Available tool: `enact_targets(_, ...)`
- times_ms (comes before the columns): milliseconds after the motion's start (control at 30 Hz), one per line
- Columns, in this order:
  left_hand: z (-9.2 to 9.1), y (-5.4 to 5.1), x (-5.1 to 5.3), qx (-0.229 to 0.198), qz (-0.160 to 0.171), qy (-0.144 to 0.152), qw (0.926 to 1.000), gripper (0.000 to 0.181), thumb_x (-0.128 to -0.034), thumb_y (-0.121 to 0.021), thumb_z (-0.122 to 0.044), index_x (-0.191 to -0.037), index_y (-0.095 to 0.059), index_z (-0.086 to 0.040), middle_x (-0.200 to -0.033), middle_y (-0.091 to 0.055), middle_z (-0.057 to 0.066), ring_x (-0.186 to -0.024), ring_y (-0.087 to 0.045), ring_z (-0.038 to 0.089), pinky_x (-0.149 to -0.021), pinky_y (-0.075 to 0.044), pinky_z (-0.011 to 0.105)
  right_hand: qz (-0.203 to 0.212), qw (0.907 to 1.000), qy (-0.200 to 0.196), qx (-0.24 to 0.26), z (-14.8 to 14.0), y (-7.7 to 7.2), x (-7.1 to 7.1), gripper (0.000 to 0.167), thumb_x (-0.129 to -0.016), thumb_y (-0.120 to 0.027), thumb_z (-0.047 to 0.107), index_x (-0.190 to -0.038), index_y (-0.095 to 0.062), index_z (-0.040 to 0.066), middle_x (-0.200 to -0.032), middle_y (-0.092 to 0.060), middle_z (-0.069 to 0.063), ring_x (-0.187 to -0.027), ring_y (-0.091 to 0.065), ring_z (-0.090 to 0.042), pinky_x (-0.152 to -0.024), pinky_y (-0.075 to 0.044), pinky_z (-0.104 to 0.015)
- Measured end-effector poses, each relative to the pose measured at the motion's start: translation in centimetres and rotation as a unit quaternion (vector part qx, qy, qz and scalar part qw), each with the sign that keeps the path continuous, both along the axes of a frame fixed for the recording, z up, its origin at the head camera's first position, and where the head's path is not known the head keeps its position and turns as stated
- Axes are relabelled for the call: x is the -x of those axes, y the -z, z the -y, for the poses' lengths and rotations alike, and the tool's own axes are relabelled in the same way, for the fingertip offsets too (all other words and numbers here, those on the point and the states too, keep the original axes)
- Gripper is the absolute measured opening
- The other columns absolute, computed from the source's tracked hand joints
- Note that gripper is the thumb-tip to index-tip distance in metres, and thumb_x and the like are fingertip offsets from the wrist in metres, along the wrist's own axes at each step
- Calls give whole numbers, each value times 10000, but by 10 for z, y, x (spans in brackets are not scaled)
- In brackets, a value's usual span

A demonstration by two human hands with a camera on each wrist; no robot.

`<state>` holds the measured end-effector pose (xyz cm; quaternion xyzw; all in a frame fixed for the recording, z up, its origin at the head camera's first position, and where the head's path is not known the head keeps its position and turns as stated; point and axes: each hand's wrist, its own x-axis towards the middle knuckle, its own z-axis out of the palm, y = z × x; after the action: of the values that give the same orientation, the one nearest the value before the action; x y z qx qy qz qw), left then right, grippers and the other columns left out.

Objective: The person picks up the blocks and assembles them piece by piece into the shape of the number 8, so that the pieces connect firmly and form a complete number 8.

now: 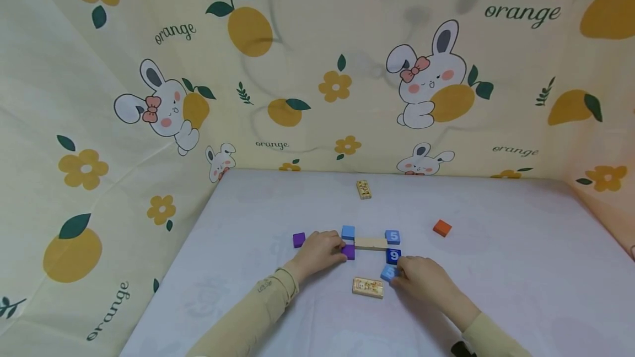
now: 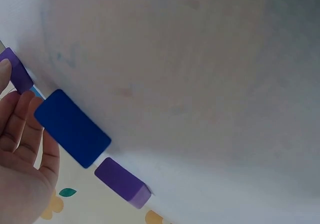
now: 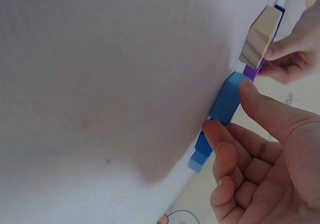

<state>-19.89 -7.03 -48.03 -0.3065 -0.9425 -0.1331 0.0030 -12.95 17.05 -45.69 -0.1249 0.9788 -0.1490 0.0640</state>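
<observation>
Head view: a purple square block (image 1: 349,252) is gripped by the left hand (image 1: 317,252); a light-blue square block (image 1: 387,274), just beside a dark-blue square block (image 1: 393,257), is pinched by the right hand (image 1: 428,281).
Left wrist view: the purple block is held at the fingertips.
Right wrist view: the light-blue block is held between thumb and fingers.

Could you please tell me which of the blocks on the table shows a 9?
The dark blue block, between the light blue block the right hand pinches and the farther 5 block; it is visibly darker than both.
</observation>
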Motion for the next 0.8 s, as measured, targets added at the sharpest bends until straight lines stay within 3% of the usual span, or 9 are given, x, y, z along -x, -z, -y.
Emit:
enact_targets(367, 1, -1, 0, 380, -48, 114, 9992, 309, -857, -634, -399, -1064, -634, -169, -931, -643, -63, -785, -561, 42, -730, -455, 215, 33, 9999, 136, -33, 2, 2, 1, 248, -755, -746, 305, -715, -569, 136, -589, -462, 51, -555, -406, -102, -524, -304, -228)
enact_targets(600, 2, 0, 0, 277, 141, 228, 9993, 342, -873, -622, -371, -1128, -598, -144, -950, -622, -33, -795, -551, 60, -726, -467, 196, 31, 9998, 195, -40, 2, 5, 1, 240, -744, -751, 315, -724, -594, 134, -577, -469, 55, -549, -413, -94, -524, -312, -220)
enact_targets(800, 3, 3, 0, 315, 118, 196, 9992, 356, -870, -623, -371, -1142, -591, -142, -970, -625, -32, -829, -565, 66, -738, -472, 205, 26, 9997, 234, -9, 1, 5, 0, 243, -745, -751, 315, -721, -585, 139, -585, -472, 54, -555, -415, -97, -530, -319, -230)
